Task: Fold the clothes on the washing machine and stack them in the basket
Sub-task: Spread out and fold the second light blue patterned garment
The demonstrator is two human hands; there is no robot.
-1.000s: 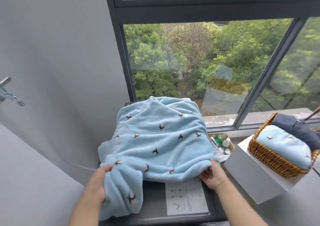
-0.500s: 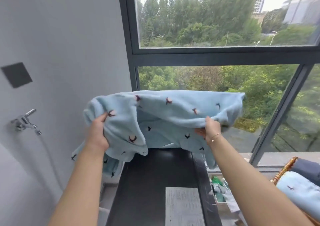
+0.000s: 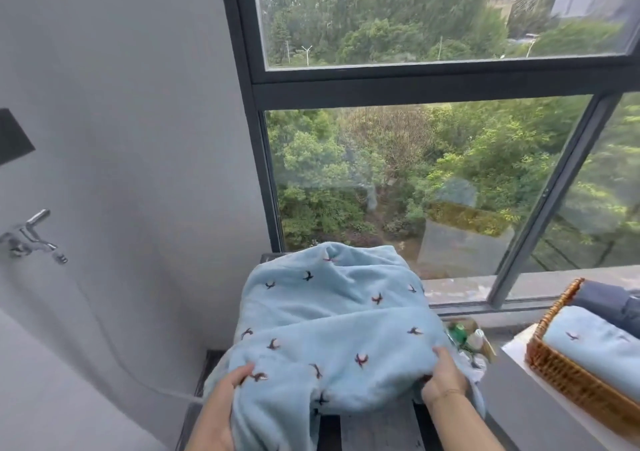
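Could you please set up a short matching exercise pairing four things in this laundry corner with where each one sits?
Things:
1. light blue fleece garment with small bird motifs
2. woven brown wicker basket
3. chrome wall tap
4. folded dark navy cloth

Places:
A. on the grey wall at left
B. at the far end inside the basket
C. spread on the dark washing machine top, gripped by both hands
D. on the white surface at right

Pairs: 1-C, 2-D, 3-A, 4-B
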